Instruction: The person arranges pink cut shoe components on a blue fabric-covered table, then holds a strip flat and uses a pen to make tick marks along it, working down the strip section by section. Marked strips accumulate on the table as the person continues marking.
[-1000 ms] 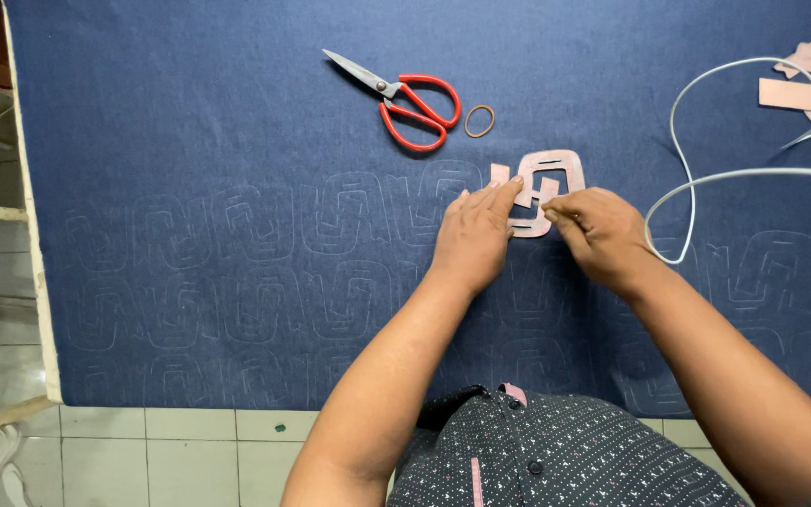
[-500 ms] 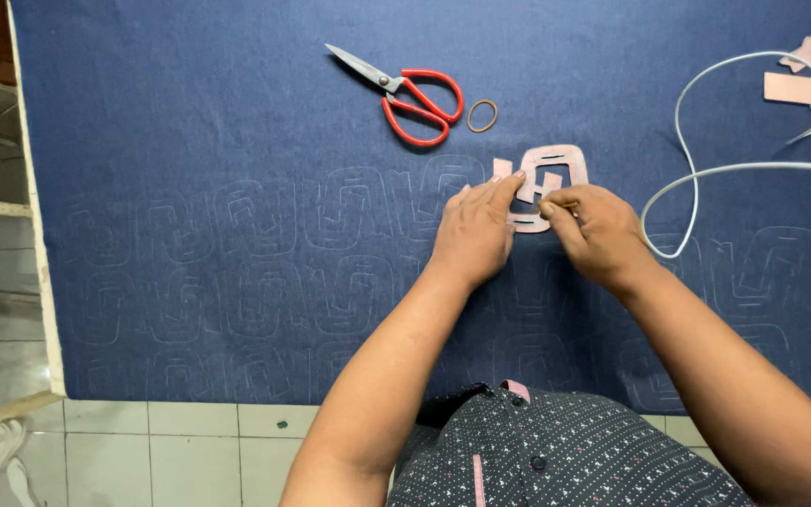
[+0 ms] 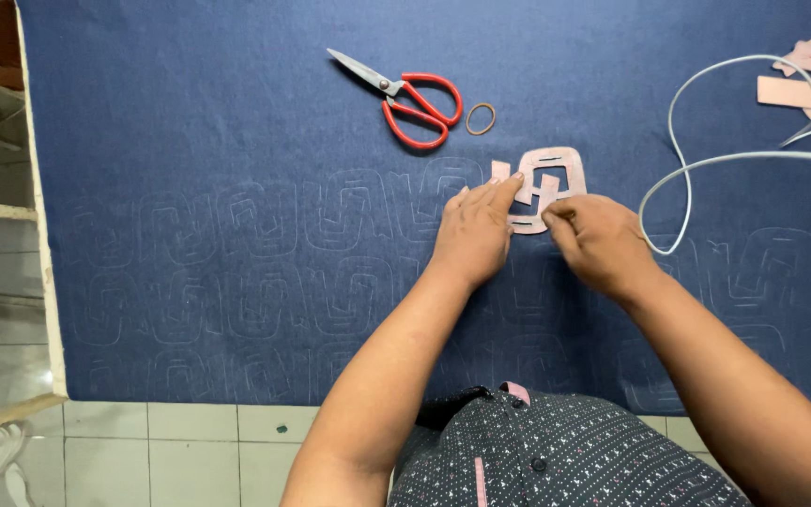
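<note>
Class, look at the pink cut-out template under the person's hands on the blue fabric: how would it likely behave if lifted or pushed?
The pink template looks thin and flat, so it is probably light and slightly bendy. Its slots leave narrow strips that might flex or tear. Both the left hand and right hand press on it, suggesting it could slide on the blue fabric.

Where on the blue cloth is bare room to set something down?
The cloth is bare left of the scissors and left hand. It is crowded around the pink template under both hands, the rubber ring, and the white cord and pink pieces beyond the right hand.
</note>
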